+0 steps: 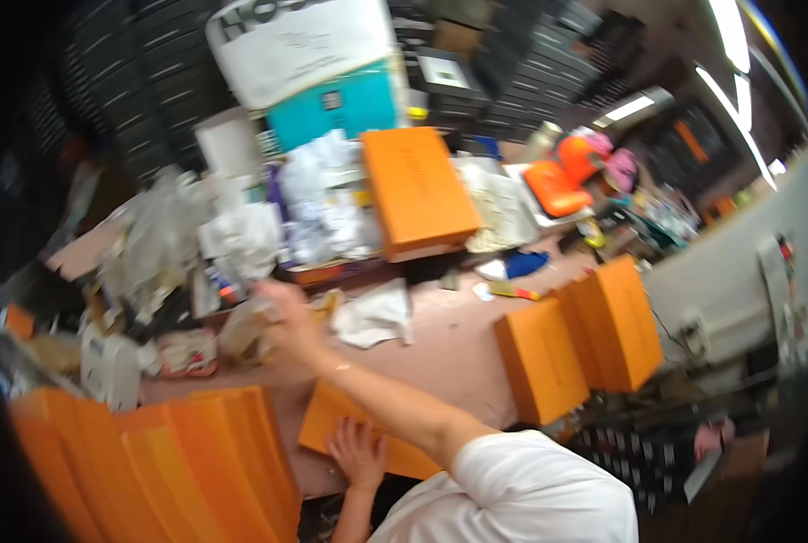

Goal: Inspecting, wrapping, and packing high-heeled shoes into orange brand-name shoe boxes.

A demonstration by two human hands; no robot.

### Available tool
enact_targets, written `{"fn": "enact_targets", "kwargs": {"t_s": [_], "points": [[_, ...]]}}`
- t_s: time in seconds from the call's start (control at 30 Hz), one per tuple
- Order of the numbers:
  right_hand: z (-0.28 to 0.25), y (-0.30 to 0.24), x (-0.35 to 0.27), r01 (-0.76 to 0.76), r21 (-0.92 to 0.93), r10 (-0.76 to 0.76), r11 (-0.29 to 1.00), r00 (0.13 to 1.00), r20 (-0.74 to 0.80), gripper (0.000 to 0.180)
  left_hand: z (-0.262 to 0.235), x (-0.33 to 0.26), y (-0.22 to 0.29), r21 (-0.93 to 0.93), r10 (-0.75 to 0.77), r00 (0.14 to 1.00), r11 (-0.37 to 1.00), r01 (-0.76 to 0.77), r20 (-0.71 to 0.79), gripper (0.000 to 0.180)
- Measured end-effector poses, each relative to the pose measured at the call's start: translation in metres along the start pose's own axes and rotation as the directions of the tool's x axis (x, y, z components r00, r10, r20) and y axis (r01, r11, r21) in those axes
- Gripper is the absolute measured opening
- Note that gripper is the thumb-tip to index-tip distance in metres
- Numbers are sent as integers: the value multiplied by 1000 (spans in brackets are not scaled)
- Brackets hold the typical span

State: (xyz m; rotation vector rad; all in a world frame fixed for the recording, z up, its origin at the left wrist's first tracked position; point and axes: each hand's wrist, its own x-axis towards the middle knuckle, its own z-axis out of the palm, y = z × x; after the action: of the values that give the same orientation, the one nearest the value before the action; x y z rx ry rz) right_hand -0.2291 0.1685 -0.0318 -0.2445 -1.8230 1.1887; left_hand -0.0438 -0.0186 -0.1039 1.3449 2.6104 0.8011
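Observation:
On a flat orange box (324, 415) near the table's front edge, my left hand (360, 454) lies with its fingers apart. My right arm stretches across in front of me toward the left. At its end my right hand (285, 317) is at a translucent plastic container or bag (244, 333). Motion smears those fingers, so whether they grip it cannot be made out. A crumpled white sheet (374, 314) lies just right of that hand. Behind it are white crumpled papers and plastic bags (155, 240).
Orange boxes stand at the left front (200, 457) and on the right (541, 360). Another orange box (419, 190) lies on a heap of paper at the back. Several bright orange and pink things (558, 185) sit back right. Stacked dark boxes (155, 63) line the wall.

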Motion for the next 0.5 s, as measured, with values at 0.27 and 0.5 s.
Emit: {"fn": "enact_targets", "kwargs": {"t_s": [0.27, 0.5], "points": [[39, -18, -4, 90, -240, 49, 967, 853, 520, 35, 13, -5, -4, 59, 105, 993, 993, -101, -60, 47], [-139, -85, -48, -383, -341, 510, 858, 702, 497, 34, -2, -4, 3, 27, -18, 1000, 999, 18, -6, 47]]}}
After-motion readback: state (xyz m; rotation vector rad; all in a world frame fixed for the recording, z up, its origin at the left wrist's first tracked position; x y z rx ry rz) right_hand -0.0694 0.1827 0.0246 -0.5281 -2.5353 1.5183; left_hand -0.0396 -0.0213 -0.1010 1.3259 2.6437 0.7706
